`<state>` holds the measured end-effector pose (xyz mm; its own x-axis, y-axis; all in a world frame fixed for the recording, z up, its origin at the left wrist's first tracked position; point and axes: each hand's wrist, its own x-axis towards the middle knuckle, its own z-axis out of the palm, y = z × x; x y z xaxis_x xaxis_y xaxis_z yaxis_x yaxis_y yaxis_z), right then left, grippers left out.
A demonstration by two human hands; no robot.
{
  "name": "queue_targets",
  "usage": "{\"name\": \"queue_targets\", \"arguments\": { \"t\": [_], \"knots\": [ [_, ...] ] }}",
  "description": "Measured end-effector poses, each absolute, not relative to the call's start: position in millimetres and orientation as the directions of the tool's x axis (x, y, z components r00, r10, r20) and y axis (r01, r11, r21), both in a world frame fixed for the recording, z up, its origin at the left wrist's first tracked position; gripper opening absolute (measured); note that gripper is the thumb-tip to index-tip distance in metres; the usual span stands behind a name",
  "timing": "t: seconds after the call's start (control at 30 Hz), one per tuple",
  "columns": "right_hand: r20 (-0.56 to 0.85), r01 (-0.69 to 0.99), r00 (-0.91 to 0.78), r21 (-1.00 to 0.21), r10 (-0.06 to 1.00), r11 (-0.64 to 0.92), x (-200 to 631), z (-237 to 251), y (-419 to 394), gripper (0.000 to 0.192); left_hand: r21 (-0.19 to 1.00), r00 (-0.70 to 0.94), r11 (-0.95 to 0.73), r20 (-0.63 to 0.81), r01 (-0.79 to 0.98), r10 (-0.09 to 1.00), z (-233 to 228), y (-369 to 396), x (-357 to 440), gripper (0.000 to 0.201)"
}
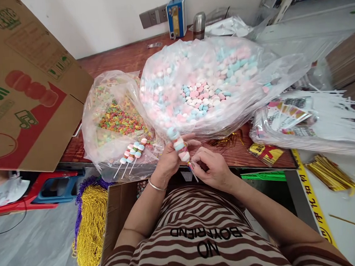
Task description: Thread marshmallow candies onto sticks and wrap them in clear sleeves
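Observation:
My left hand (168, 161) is closed around a candy skewer (179, 144), pastel blue, white and pink candies stacked on a white stick. The skewer tilts, its candies pointing up and away from me. With fingers pinched, my right hand (212, 167) grips the skewer's lower end, just below the last candy. Something small and yellowish shows at that spot, too small to make out. To the left, several finished-looking candy skewers (133, 151) lie side by side on a clear plastic bag (99, 154) of small colourful ring candies (119, 119).
Behind my hands spreads a big clear bag (163, 89) of pastel candies (203, 93). At right lie packs of white sticks (329, 111), a gold packet (265, 153) and gold twist ties (330, 173). A cardboard box (26, 78) stands left; yellow bead strings (91, 226) hang below.

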<state>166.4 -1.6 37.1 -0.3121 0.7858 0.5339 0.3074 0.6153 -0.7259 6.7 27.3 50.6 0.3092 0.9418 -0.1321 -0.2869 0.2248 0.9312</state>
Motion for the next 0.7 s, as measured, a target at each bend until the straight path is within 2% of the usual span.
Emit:
{"name": "queue_targets", "arguments": {
  "t": [0.03,0.1,0.17,0.23,0.27,0.33,0.4,0.47,0.53,0.63,0.7],
  "knots": [
    [0.509,0.323,-0.283,-0.748,0.813,0.580,167,33,0,0.015,0.927,0.326,0.221,-0.117,-0.302,0.938,52,27,5,0.050],
    [0.428,0.331,-0.190,-0.819,0.884,0.468,168,27,4,0.015,0.971,0.387,0.120,-0.032,-0.205,0.921,52,26,1,0.059],
    [0.307,0.280,-0.098,-0.904,0.947,0.322,169,26,8,0.013,0.996,0.451,-0.087,0.082,-0.010,0.889,46,25,-2,0.085],
    [0.193,0.182,-0.062,-0.963,0.979,0.201,171,30,10,0.012,0.947,0.444,-0.271,0.171,0.173,0.880,34,26,-2,0.105],
    [0.151,0.125,-0.071,-0.979,0.986,0.159,171,33,10,0.013,0.919,0.404,-0.310,0.194,0.243,0.894,28,27,-1,0.105],
    [0.079,0.018,-0.140,-0.996,0.987,0.083,170,39,7,0.016,0.904,0.244,-0.286,0.214,0.318,0.946,19,29,1,0.096],
    [0.002,-0.060,-0.242,-0.998,0.970,-0.012,167,43,4,0.021,0.925,0.070,-0.227,0.215,0.306,0.974,17,31,4,0.091],
    [-0.086,-0.116,-0.317,-0.985,0.945,-0.128,163,43,1,0.026,0.946,-0.007,-0.213,0.221,0.246,0.975,23,33,6,0.097],
    [-0.163,-0.168,-0.344,-0.958,0.925,-0.231,159,41,-1,0.031,0.952,0.049,-0.242,0.237,0.188,0.970,31,35,6,0.102],
    [-0.246,-0.259,-0.346,-0.902,0.905,-0.344,156,36,0,0.039,0.958,0.238,-0.259,0.226,0.121,0.945,39,35,2,0.101],
    [-0.275,-0.303,-0.355,-0.871,0.894,-0.388,157,34,2,0.038,0.972,0.371,-0.219,0.174,0.081,0.912,40,33,-4,0.103]
  ]
}}
